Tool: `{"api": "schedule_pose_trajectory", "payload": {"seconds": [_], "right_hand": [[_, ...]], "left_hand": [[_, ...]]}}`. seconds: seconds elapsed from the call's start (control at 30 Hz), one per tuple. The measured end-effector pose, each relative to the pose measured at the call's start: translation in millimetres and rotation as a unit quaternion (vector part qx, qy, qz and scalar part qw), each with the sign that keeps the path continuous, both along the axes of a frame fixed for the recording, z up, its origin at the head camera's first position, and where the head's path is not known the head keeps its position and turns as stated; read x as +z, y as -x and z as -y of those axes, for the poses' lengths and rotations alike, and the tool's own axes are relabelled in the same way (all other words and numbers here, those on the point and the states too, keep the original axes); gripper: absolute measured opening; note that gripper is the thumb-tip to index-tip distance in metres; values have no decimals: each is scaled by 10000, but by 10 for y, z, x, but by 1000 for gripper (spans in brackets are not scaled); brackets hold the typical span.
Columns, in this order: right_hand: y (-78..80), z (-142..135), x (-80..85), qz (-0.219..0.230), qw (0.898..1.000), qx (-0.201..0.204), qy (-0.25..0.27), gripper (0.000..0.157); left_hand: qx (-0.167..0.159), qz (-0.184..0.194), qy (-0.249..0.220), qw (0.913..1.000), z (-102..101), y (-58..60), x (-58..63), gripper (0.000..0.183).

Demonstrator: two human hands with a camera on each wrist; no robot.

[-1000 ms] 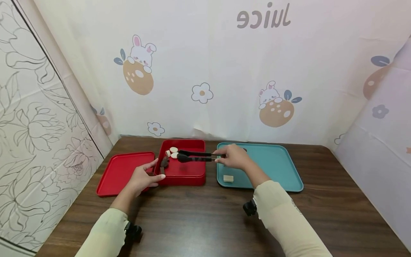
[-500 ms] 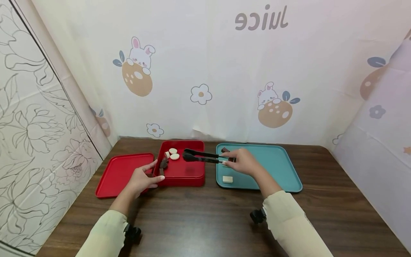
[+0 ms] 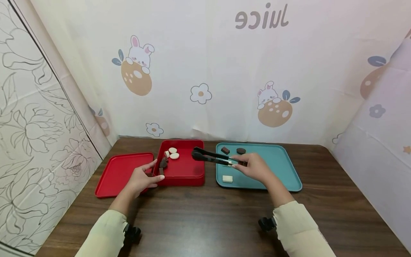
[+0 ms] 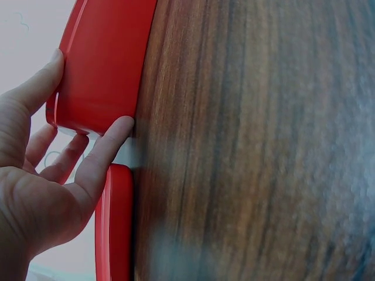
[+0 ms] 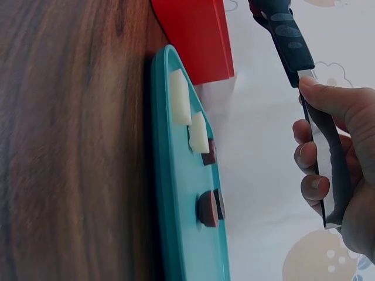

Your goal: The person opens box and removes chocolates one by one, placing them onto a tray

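Observation:
My left hand (image 3: pixel 142 179) holds the near left corner of a red box (image 3: pixel 189 181), thumb at the front rim and fingers along the side wall. Inside the box lie white round pieces (image 3: pixel 174 156) that look like white chocolate, and dark brown pieces (image 3: pixel 163 163) along the left wall. With my right hand (image 3: pixel 253 166) I grip black-tipped tongs (image 3: pixel 210 157) by their metal arms. Their tips point left over the box's right side, nothing visible between them. Below my right hand, a teal tray (image 3: pixel 279 167) bears white blocks (image 3: pixel 227 179) and dark brown pieces (image 3: pixel 225 150).
A flat red tray or lid (image 3: pixel 120 175) lies left of the box, partly behind my left hand. All of it stands on a dark wooden table (image 3: pixel 192 214). A printed curtain (image 3: pixel 205 64) hangs right behind the table's far edge.
My right hand and the tongs have moved right, drawing the tips from above the white pieces towards the box's right wall. The dark pieces on the teal tray are uncovered. My left hand stays put.

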State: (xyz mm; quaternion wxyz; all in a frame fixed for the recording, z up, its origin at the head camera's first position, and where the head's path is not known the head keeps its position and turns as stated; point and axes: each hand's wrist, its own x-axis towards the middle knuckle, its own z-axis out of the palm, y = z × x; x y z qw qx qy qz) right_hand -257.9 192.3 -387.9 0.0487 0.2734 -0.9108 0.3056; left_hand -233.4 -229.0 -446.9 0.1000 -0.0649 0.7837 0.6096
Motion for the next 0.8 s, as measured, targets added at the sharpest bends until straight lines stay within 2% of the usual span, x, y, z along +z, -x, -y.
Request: {"api": "schedule_pose_trajectory", "payload": {"seconds": [0.37, 0.8], "right_hand": [[-156, -219, -32, 17, 9991, -401, 151, 33], [-255, -462, -69, 111, 9952, -895, 376, 32]], "left_hand": [[-6, -38, 20, 10000, -4, -4, 22, 92], [-44, -63, -35, 10000, -17, -25, 23, 88]]}}
